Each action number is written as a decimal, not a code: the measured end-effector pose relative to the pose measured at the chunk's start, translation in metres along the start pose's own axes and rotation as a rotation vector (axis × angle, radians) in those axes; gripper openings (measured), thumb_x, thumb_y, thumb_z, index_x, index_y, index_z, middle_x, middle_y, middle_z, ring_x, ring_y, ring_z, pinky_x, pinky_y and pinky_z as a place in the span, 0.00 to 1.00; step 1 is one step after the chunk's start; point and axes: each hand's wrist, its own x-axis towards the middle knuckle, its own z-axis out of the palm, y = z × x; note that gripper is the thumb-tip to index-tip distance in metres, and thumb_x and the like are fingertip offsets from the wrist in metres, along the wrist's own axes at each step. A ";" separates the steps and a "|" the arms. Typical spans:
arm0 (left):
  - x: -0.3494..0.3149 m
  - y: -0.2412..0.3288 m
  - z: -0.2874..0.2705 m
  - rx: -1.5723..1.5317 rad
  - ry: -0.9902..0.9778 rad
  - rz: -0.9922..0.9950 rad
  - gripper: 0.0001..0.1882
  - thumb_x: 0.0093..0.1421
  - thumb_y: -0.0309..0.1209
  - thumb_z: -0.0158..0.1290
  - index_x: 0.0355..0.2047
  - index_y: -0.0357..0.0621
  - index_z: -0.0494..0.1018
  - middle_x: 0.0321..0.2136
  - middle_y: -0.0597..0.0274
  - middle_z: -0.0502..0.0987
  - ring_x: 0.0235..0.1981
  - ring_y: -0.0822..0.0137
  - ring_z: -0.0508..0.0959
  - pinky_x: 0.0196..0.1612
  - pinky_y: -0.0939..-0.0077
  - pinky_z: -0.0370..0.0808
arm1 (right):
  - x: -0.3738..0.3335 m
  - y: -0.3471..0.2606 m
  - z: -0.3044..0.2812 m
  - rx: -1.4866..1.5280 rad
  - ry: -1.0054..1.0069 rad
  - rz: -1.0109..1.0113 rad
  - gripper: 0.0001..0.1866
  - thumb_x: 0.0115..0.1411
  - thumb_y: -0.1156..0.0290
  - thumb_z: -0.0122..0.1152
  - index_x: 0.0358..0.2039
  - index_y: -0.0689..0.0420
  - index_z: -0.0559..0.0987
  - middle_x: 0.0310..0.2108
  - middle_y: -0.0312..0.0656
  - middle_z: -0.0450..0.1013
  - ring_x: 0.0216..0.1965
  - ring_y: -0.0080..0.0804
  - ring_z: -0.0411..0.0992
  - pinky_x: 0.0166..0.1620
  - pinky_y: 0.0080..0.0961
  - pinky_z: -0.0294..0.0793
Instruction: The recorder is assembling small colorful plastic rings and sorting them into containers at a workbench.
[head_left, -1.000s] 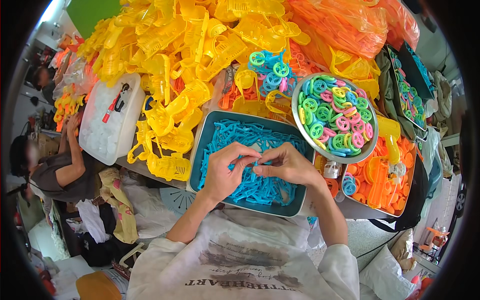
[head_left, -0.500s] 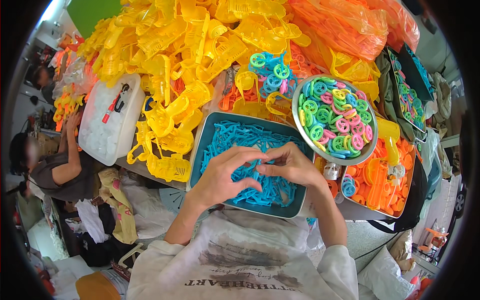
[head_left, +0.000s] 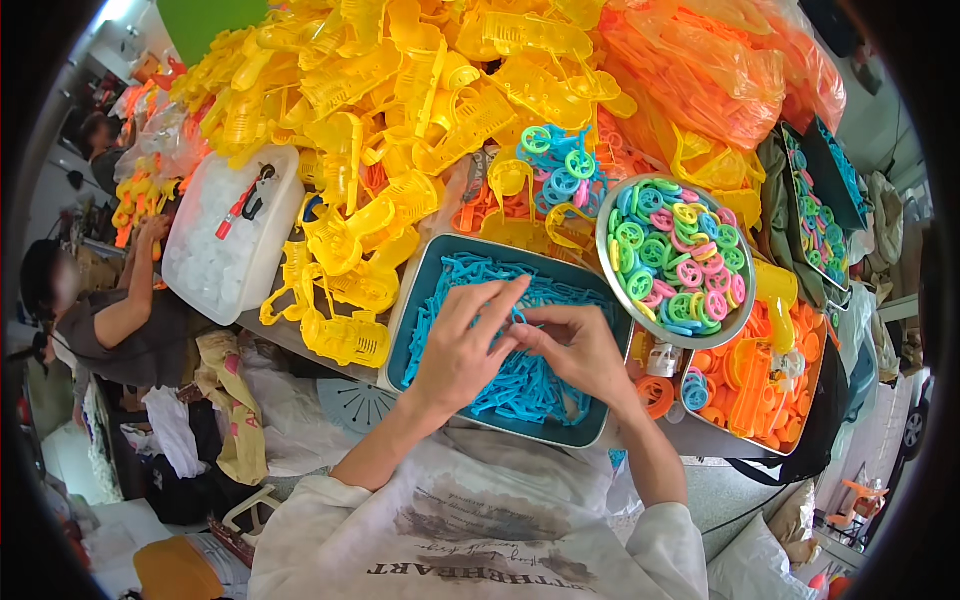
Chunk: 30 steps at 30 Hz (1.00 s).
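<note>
Both hands meet over a dark teal tray (head_left: 397,345) heaped with thin blue plastic pieces (head_left: 535,400). Between their fingertips a small blue plastic piece (head_left: 518,315) shows, mostly covered by the fingers. My right hand (head_left: 580,350) pinches it between thumb and index finger. On the other side, my left hand (head_left: 462,345) closes thumb and fingers round it, its index finger sticking up above. To the right of the tray, a round metal bowl (head_left: 607,262) holds small pink, green, yellow and blue plastic wheels (head_left: 690,255).
Yellow plastic shells (head_left: 370,120) pile up behind the tray. A white bin (head_left: 285,215) with translucent pieces and a red-handled tool (head_left: 238,208) stands left. Right are a tray of orange parts (head_left: 750,385) and orange bags (head_left: 700,75). Another person (head_left: 125,310) sits far left.
My left hand's fingers have come together toward the right hand, closing the gap at the blue piece. The whole view has shifted slightly, with the trays lower and further right.
</note>
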 end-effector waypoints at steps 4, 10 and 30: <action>0.002 0.005 -0.003 -0.136 -0.067 -0.093 0.37 0.47 0.23 0.66 0.60 0.47 0.69 0.43 0.59 0.72 0.42 0.59 0.73 0.43 0.69 0.73 | 0.003 0.002 -0.001 0.106 0.008 -0.017 0.12 0.64 0.69 0.60 0.41 0.66 0.81 0.33 0.41 0.79 0.31 0.22 0.75 0.35 0.19 0.76; 0.011 -0.021 -0.015 -0.631 -0.240 -0.471 0.15 0.57 0.24 0.61 0.45 0.38 0.78 0.36 0.60 0.76 0.39 0.72 0.75 0.44 0.78 0.74 | 0.000 0.000 -0.003 -0.143 0.083 -0.220 0.10 0.65 0.72 0.58 0.42 0.64 0.82 0.29 0.39 0.76 0.26 0.20 0.69 0.29 0.20 0.69; 0.025 -0.050 -0.003 -1.346 -0.751 -0.750 0.40 0.47 0.40 0.71 0.58 0.35 0.68 0.52 0.54 0.75 0.53 0.64 0.75 0.54 0.63 0.77 | -0.005 -0.003 0.003 -0.252 0.166 -0.390 0.07 0.50 0.87 0.58 0.30 0.65 0.81 0.23 0.47 0.75 0.24 0.35 0.75 0.28 0.27 0.72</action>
